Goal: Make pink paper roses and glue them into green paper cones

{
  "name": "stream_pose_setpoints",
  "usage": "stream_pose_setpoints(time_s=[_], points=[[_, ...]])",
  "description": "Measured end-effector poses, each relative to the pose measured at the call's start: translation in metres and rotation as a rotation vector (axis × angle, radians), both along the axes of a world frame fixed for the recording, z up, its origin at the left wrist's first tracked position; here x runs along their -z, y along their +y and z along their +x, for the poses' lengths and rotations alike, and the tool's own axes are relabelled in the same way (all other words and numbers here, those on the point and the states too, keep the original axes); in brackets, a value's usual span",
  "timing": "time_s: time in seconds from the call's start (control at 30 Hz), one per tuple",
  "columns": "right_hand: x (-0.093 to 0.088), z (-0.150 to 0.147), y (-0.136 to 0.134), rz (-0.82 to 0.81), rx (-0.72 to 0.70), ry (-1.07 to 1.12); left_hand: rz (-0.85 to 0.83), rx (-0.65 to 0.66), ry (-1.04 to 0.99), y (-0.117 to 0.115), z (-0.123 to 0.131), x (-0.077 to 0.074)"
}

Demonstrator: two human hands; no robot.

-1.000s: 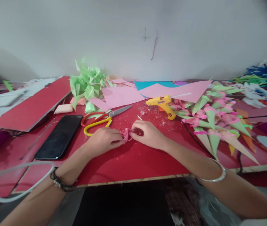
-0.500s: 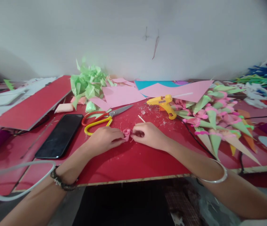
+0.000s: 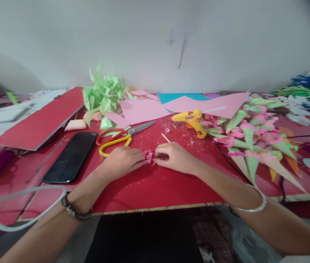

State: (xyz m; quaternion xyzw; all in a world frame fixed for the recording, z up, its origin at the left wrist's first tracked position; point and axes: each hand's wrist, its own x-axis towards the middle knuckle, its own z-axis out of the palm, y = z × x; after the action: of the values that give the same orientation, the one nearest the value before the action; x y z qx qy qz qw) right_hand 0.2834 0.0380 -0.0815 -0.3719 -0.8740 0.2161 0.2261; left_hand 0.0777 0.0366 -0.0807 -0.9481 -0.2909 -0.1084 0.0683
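Note:
A small pink rolled paper flower is held low over the red table between my two hands. My left hand pinches its left side with thumb and fingers. On the other side, my right hand has its fingertips closed at the flower's right edge. A thin white stick pokes up behind the right fingers; whether they grip it is hidden. Scissors with red and yellow handles lie open just beyond my left hand. Farther off, a yellow glue gun rests on its side.
A black phone lies left of the scissors. Green crepe paper and pink paper sheets are at the back. Several paper cones with pink flowers are piled at right, beside the black cord. A white loop crosses the left forearm.
The pink flower has turned slightly between the fingers and looks more compact. My right fingertips now touch its edge. The whole view has shifted a little.

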Motion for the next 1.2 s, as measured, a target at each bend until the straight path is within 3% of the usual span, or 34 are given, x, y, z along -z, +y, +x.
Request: stream_pose_setpoints(time_s=[0.23,0.5,1.2], points=[[0.0009,0.0003,-0.0009,0.017,-0.026,-0.026,0.063,0.004,-0.049,-0.0007,0.0,0.0012],[-0.0007,0.0009,-0.003,0.063,0.036,-0.016,-0.028,-0.015,-0.041,0.0003,-0.0025,-0.0007],[-0.0018,-0.0031,-0.0058,-0.055,0.171,0.053,-0.135,0.079,-0.103,-0.0003,-0.0016,0.0015]])
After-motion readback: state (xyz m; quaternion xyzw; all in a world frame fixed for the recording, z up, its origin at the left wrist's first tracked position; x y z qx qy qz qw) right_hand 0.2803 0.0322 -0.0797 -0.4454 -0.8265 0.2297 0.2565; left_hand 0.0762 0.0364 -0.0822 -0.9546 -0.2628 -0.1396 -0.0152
